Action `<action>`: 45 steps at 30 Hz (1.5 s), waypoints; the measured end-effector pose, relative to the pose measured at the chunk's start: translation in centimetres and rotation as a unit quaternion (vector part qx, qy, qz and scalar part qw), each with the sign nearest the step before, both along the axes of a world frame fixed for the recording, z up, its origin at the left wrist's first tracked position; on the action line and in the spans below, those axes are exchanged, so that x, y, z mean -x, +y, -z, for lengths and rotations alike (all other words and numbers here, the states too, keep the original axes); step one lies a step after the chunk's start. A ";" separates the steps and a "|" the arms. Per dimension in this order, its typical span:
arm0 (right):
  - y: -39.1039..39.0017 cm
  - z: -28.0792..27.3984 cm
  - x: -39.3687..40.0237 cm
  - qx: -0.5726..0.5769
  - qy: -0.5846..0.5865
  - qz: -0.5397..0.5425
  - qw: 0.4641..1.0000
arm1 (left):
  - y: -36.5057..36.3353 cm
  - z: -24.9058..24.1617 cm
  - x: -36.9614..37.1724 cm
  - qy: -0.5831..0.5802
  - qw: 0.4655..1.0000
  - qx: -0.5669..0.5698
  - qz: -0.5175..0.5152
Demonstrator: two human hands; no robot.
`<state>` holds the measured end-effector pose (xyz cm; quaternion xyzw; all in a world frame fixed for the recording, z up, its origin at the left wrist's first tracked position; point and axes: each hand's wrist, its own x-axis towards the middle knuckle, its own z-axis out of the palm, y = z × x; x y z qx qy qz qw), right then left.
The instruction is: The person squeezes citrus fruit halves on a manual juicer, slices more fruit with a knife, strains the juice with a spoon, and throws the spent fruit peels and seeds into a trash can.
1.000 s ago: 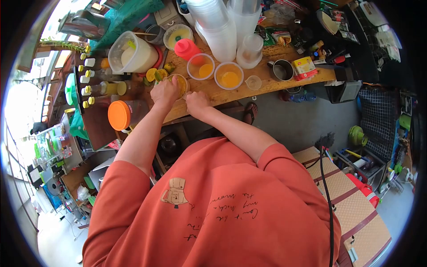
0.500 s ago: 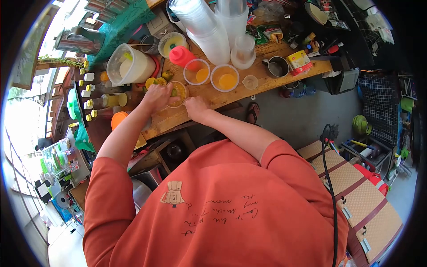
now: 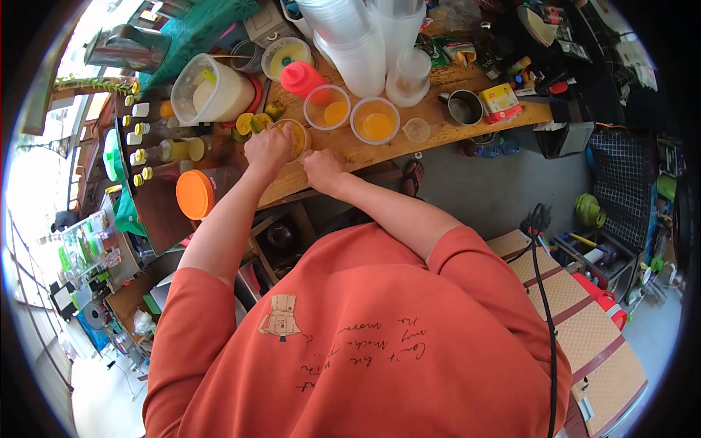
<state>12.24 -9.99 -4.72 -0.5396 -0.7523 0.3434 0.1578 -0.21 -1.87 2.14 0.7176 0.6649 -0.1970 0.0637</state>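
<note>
My left hand (image 3: 269, 151) is closed at the near left side of a round clear container (image 3: 299, 139) with yellow-orange contents. Its fingers curl over the container's edge, and what they hold, if anything, is hidden. My right hand (image 3: 324, 171) is a closed fist at the container's near right rim; its grip is hidden too. Just beyond my left hand lie a cut yellow citrus half (image 3: 244, 123) and a green-skinned citrus piece (image 3: 259, 123). Two clear tubs with orange liquid, a left tub (image 3: 312, 120) and a right tub (image 3: 387, 138), stand to the right.
Behind are a pink squeeze bottle (image 3: 299, 78), a large bucket (image 3: 191, 102) of whitish contents and stacked plastic cups (image 3: 354, 62). A measuring cup (image 3: 416, 130), metal mug (image 3: 465, 108) and yellow-red packet (image 3: 501, 102) stand right. An orange-lidded jar (image 3: 195, 195) and several bottles (image 3: 175, 151) are left.
The view has shifted slightly. My left hand has drawn back from inside the container to its near left rim. My right hand stays at the container's right side.
</note>
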 end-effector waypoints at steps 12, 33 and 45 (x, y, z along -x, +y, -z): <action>-0.5 -0.3 0.2 -0.009 -0.001 0.039 0.999 | 0.7 0.6 -0.9 0.000 0.999 0.011 -0.049; 0.1 -1.5 -2.2 0.045 0.020 -0.010 0.999 | -0.3 -0.3 2.4 -0.015 0.966 0.012 0.258; 0.0 -0.1 -2.0 0.019 0.013 -0.043 0.999 | -0.5 0.8 0.6 -0.023 0.998 -0.021 0.048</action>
